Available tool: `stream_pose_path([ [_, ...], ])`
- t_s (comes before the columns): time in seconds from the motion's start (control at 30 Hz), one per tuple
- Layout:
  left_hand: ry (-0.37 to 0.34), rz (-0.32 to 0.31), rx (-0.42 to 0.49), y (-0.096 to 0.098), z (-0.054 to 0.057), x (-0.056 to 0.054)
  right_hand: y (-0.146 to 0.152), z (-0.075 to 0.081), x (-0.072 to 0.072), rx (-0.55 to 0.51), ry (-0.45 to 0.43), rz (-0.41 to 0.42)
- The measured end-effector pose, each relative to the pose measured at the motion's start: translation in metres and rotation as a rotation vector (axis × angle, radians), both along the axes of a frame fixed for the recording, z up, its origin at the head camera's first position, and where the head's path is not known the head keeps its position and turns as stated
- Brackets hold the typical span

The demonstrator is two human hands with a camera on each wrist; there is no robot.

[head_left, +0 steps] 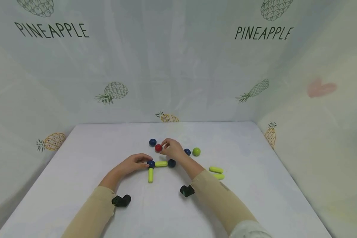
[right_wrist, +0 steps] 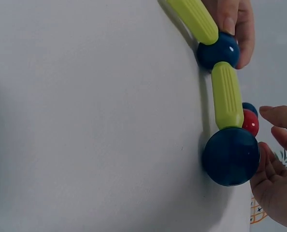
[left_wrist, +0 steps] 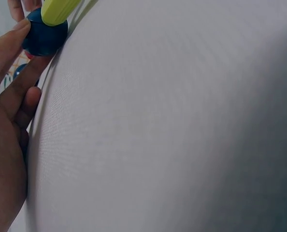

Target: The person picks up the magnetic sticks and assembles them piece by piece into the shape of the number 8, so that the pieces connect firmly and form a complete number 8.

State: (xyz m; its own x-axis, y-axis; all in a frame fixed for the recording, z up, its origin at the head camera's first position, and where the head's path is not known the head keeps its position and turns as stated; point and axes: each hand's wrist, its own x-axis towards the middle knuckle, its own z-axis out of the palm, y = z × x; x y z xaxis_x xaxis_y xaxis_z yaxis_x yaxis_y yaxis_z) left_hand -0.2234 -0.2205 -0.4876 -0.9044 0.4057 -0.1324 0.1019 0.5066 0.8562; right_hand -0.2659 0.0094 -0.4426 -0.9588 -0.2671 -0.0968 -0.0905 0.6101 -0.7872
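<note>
Between thumb and fingers, my left hand (head_left: 135, 162) pinches a blue ball (head_left: 150, 164) at the corner of an L-shaped chain. One yellow-green stick (head_left: 161, 164) runs right from that ball to a second, dark blue ball (head_left: 171, 163). Another yellow-green stick (head_left: 150, 175) points from the corner toward the front of the table. Farther back, my right hand (head_left: 173, 149) reaches over to a red ball (head_left: 158, 148), thumb and forefinger spread with the fingertips right at its side. In the right wrist view the red ball (right_wrist: 250, 123) is partly hidden behind the chain.
Behind the red ball lies another blue ball (head_left: 152, 142). Right of my right hand are a blue ball (head_left: 187, 152), partly covered by the wrist, and a green ball (head_left: 196, 151). Two loose yellow-green sticks (head_left: 216, 170) lie beside the right forearm on the white table (head_left: 256, 198).
</note>
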Motion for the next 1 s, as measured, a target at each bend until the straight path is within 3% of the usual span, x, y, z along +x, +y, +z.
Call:
stream_pose_path([
  [0.57,-0.005,0.007,-0.005,0.001,0.001,0.001,-0.013,-0.013,-0.018,0.103,0.008,0.016],
  [1.0,0.006,0.007,-0.015,0.003,0.005,0.003,-0.019,-0.014,-0.019,0.102,-0.007,0.028],
])
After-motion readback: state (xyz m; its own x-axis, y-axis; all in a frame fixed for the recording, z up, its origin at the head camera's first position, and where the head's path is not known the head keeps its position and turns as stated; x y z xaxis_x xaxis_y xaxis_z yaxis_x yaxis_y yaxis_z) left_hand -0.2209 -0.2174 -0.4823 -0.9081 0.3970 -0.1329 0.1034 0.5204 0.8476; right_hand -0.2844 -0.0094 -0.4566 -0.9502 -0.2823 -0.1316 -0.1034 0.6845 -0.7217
